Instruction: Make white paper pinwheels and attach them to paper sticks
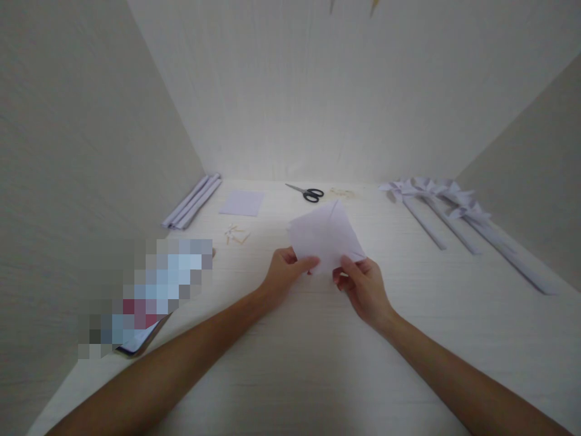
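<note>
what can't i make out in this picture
All in the head view:
Device screen: mostly hidden by pixelation.
Underside of the held paper: turned away from the camera.
Left hand: fingers partly behind the paper.
Two tips at the top: cut off by the frame edge.
Pale bits beside the scissors: too small, blurred.

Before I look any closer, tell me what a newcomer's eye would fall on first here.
Probably the pale lilac, flat paper piece at the centre, its near edge held by the bare left hand and right hand. Next would come the pale paper pinwheels on rolled paper sticks, lying at the right, then the black-handled metal scissors near the back wall.
</note>
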The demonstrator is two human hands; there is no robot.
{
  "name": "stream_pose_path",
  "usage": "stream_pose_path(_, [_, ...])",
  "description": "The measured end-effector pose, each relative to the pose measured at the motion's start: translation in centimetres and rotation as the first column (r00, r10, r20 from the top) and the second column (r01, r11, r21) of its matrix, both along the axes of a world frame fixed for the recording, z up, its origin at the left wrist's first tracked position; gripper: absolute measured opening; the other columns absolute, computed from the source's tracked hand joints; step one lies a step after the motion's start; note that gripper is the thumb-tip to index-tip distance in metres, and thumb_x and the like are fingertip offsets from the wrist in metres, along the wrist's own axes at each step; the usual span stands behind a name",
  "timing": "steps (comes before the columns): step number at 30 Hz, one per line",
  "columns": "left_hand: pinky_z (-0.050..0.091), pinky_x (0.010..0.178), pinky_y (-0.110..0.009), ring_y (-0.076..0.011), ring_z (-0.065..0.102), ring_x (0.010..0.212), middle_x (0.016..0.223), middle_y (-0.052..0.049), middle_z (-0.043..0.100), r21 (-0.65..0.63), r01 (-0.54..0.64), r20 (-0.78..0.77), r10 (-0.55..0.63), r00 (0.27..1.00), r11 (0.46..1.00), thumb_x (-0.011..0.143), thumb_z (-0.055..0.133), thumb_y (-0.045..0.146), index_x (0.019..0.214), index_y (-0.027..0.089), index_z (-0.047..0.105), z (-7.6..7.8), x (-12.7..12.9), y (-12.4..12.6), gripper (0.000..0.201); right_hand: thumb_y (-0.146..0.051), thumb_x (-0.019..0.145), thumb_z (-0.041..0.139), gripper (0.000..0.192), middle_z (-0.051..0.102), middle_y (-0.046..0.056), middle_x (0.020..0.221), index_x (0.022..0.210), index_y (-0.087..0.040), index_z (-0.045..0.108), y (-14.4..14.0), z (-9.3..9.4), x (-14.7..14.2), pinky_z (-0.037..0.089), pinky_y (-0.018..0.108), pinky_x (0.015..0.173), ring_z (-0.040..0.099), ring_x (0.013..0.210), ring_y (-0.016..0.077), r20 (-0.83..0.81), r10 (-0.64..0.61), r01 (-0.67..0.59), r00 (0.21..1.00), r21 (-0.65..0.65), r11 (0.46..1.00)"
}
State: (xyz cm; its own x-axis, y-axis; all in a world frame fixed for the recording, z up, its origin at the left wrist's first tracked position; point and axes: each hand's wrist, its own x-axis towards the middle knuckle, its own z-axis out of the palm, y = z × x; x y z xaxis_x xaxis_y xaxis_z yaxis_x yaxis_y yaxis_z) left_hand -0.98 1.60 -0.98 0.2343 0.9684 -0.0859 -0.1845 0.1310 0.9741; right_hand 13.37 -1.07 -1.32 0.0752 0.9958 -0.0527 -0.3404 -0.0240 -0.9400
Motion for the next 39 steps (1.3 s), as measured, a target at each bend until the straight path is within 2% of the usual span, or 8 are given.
stream_pose_path(4, [0.045,0.063,-0.025,-0.0128,0.057,0.065,0.072,-0.004,0.065,-0.004,0.103,0.027,-0.102,0.994,0.995,0.057,0.069,0.025,0.075,0.013,0.065,0.4,0.2,-0.5,0.022,-0.04,0.07,0.058,0.029,0.045,-0.004,0.04,0.057,-0.015,0.052,-0.2,-0.6,0.0,0.027,0.018,0.033,0.037,0.035,0.0055,0.077,-0.02,0.022,0.997,-0.025,0.999])
stream_pose_path(9, [0.047,0.071,-0.029,-0.0163,0.059,0.076,0.087,-0.006,0.066,-0.021,0.033,0.023,-0.032,0.999,0.999,0.051,0.073,0.024,0.086,0.015,0.063,0.1,0.3,-0.5,0.038,-0.04,0.071,0.057,0.03,0.041,-0.005,0.038,0.055,-0.015,0.05,-0.1,-0.9,0.2,0.022,0.019,0.034,0.034,0.034,0.0054,0.156,-0.011,0.012,0.988,-0.004,1.0])
stream_pose_path(13, [0.048,0.065,-0.027,-0.0152,0.059,0.067,0.077,-0.005,0.066,0.001,-0.014,-0.017,0.014,1.0,1.0,0.052,0.071,0.026,0.077,0.012,0.063,0.1,0.4,-0.5,0.029,-0.046,0.071,0.054,0.037,0.041,-0.004,0.038,0.051,-0.015,0.047,-0.3,-0.8,0.0,0.022,0.02,0.034,0.033,0.034,0.0054,0.275,0.073,-0.073,0.959,-0.011,0.997])
stream_pose_path(17, [0.047,0.053,-0.025,-0.0122,0.054,0.05,0.056,0.0,0.061,0.026,-0.002,0.017,0.002,1.0,1.0,0.058,0.066,0.029,0.063,0.013,0.061,0.5,0.5,-0.7,0.018,-0.047,0.074,0.049,0.04,0.044,-0.003,0.041,0.052,-0.014,0.053,-0.4,-0.5,-0.2,0.024,0.02,0.037,0.036,0.037,0.0058,0.461,0.198,-0.211,0.865,-0.024,0.977])
stream_pose_path(20, [0.044,0.047,-0.024,-0.0115,0.052,0.046,0.052,0.0,0.059,0.006,-0.039,0.028,0.039,0.999,0.999,0.058,0.066,0.029,0.059,0.013,0.059,0.7,0.7,-0.7,0.017,-0.044,0.074,0.049,0.037,0.045,-0.002,0.044,0.056,-0.013,0.058,-0.6,-0.2,-0.3,0.026,0.02,0.039,0.038,0.04,0.0065,0.537,0.244,-0.268,0.808,-0.034,0.963])
stream_pose_path(23, [0.045,0.051,-0.025,-0.0125,0.055,0.053,0.061,-0.002,0.062,-0.041,-0.122,0.063,0.125,0.99,0.992,0.054,0.068,0.027,0.065,0.012,0.061,0.5,0.7,-0.5,0.02,-0.04,0.072,0.053,0.029,0.05,-0.001,0.049,0.062,-0.014,0.06,-0.6,0.2,-0.4,0.029,0.02,0.041,0.041,0.043,0.0075,0.552,0.279,-0.312,0.786,-0.035,0.95])
stream_pose_path(27, [0.046,0.07,-0.031,-0.0164,0.059,0.073,0.082,-0.007,0.065,-0.076,-0.225,0.09,0.232,0.969,0.971,0.05,0.071,0.026,0.079,0.013,0.063,-0.1,0.7,-0.1,0.033,-0.036,0.07,0.055,0.022,0.052,-0.001,0.051,0.067,-0.015,0.06,-0.7,0.3,-0.4,0.03,0.021,0.042,0.041,0.044,0.0079,0.544,0.292,-0.319,0.787,-0.047,0.946])
stream_pose_path(39, [0.047,0.065,-0.029,-0.015,0.057,0.072,0.088,-0.007,0.064,-0.074,-0.201,0.148,0.21,0.966,0.977,0.053,0.07,0.024,0.082,0.013,0.062,-0.2,0.6,-0.1,0.032,-0.03,0.072,0.053,0.017,0.051,-0.001,0.051,0.067,-0.016,0.061,-0.7,0.1,-0.2,0.035,0.021,0.045,0.045,0.047,0.0091,0.528,0.284,-0.347,0.8,0.02,0.938])
